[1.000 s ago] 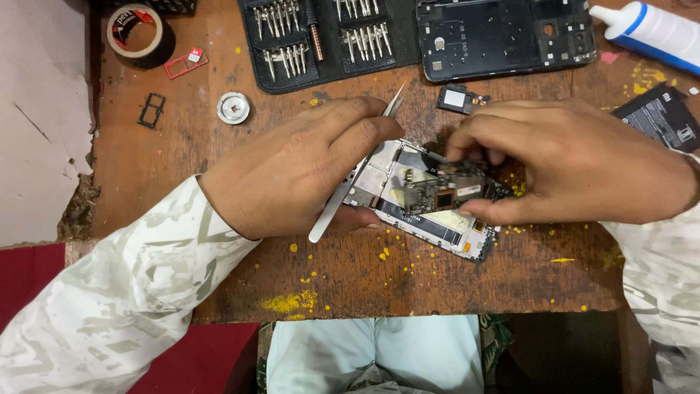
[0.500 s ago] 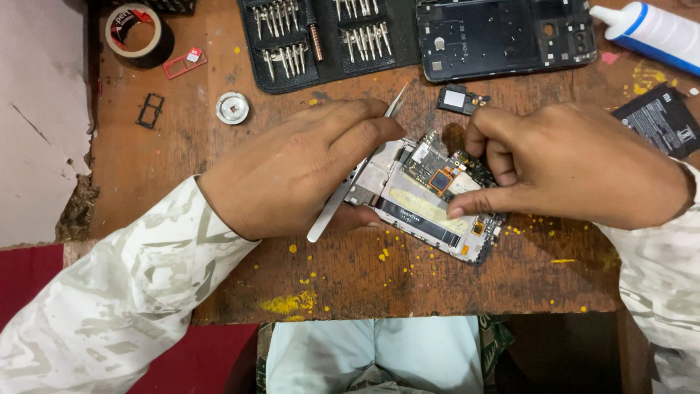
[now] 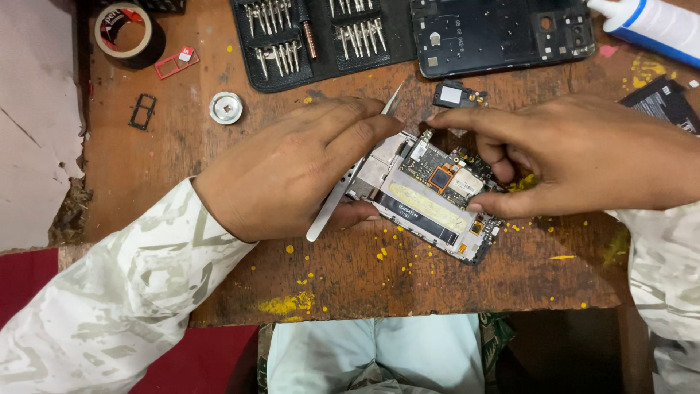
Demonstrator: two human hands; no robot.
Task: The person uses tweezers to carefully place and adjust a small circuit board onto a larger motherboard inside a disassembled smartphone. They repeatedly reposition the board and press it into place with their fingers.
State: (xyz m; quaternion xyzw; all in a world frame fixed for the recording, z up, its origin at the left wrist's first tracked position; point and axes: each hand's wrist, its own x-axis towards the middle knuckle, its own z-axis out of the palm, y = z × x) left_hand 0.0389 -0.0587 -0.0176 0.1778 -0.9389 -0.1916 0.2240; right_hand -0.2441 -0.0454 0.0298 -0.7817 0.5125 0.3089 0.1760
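An opened phone [image 3: 430,197] lies on the worn wooden table [image 3: 467,284], its circuit board and metal shields exposed. My left hand [image 3: 292,171] rests on the phone's left end and holds silver tweezers [image 3: 343,186] that run under the fingers, tip pointing up to the right. My right hand [image 3: 576,157] grips the phone's right end, thumb on the lower edge and index finger stretched over the top edge of the board.
A black case of screwdriver bits [image 3: 313,36] and a black phone frame [image 3: 503,33] lie at the back. A small camera module [image 3: 456,95], tape roll [image 3: 131,33], red card tray [image 3: 176,62], black tray [image 3: 143,111], round metal piece [image 3: 226,107], white glue bottle [image 3: 652,25] and battery [image 3: 663,102] surround the work.
My right hand has drawn back to the right, uncovering the circuit board it was covering. The left hand and tweezers have stayed almost still.
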